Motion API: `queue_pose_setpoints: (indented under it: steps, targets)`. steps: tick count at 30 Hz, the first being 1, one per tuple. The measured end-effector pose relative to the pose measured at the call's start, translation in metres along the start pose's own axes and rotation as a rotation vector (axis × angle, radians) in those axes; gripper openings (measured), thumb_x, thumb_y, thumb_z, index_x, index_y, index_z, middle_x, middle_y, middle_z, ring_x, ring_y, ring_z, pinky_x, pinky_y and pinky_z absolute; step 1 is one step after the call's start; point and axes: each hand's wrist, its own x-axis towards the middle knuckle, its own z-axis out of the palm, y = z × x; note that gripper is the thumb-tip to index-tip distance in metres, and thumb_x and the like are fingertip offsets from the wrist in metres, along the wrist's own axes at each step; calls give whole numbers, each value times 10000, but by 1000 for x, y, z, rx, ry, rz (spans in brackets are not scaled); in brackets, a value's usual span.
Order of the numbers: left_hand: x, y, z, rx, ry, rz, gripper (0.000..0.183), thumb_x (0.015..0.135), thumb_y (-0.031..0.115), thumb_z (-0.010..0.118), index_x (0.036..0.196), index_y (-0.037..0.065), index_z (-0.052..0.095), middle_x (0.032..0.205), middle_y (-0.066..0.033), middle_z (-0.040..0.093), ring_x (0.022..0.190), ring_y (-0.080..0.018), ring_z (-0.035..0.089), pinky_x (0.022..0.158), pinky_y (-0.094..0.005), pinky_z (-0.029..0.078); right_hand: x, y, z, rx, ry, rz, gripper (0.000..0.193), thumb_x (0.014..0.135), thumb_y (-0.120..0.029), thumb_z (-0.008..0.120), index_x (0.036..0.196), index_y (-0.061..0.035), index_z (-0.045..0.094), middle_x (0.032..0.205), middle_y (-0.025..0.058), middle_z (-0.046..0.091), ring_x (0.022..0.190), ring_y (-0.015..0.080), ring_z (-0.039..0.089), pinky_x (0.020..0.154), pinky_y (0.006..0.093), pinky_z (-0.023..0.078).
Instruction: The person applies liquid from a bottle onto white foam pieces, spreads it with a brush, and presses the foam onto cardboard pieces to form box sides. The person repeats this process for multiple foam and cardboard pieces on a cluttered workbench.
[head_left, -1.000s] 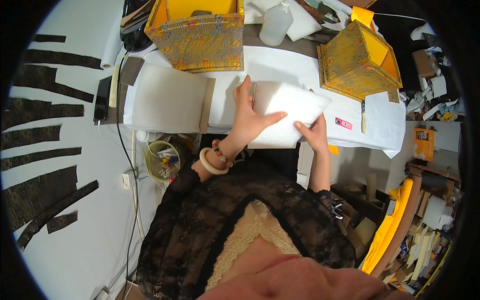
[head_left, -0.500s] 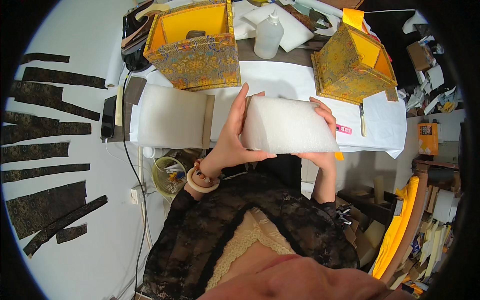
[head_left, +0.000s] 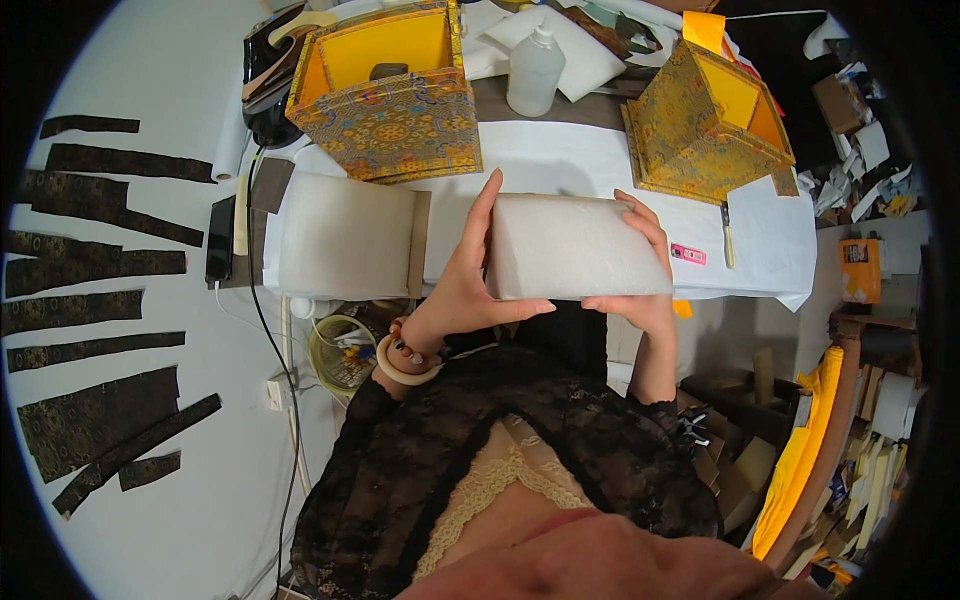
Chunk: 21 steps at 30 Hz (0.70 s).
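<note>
Between my two hands is a white foam block (head_left: 575, 245), held near the front edge of the table. My left hand (head_left: 465, 275) presses its left side, thumb along the near edge and fingers upright. My right hand (head_left: 645, 270) wraps round the right end, fingers over the top and thumb below. A second white foam block (head_left: 345, 235), with a grey-brown board along its right side, sits on the table to the left. Behind stand two brocade-covered boxes with yellow linings, one patterned box (head_left: 400, 130) at left and another box (head_left: 700, 130) at right.
A white squeeze bottle (head_left: 535, 70) stands between the boxes. On the right lie a pink cutter (head_left: 688, 255) and a knife with a pale handle (head_left: 728, 238). A black phone (head_left: 220, 238) with a cable is at left, above a bin (head_left: 340, 355). Dark brocade strips (head_left: 95, 400) lie further left.
The foam block in my hands has tilted slightly and its right end has shifted a little left and up. My right hand has moved with it; both hands keep their hold.
</note>
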Motion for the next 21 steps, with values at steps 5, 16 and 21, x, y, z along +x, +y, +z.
queue_pose_setpoints:
  steps: [5,16,21]
  targets:
    - [1,-3,0,48,-13,12,1236,634,130,863,1522,68,5,1428,-134,315,1296,-245,382,1079,-378,315,2,-3,-1,-63,-8,-6,998,485,-368,941,1321,-102,463,1408,194,368,1306,338,406,1012,457,411]
    - [0,-16,-13,-255,160,38,1140,660,197,837,1518,79,94,1345,-104,441,1241,-239,469,1054,-385,381,-2,-16,12,323,43,108,1284,544,-277,942,1513,-81,122,1469,153,322,1259,263,458,988,384,412]
    - [-4,-23,-15,-424,255,-48,1098,684,308,804,1519,82,128,1328,-114,467,1245,-255,465,1060,-389,367,0,-17,13,484,-31,167,1143,644,-159,874,1518,-76,143,1483,150,310,1229,240,484,946,342,423]
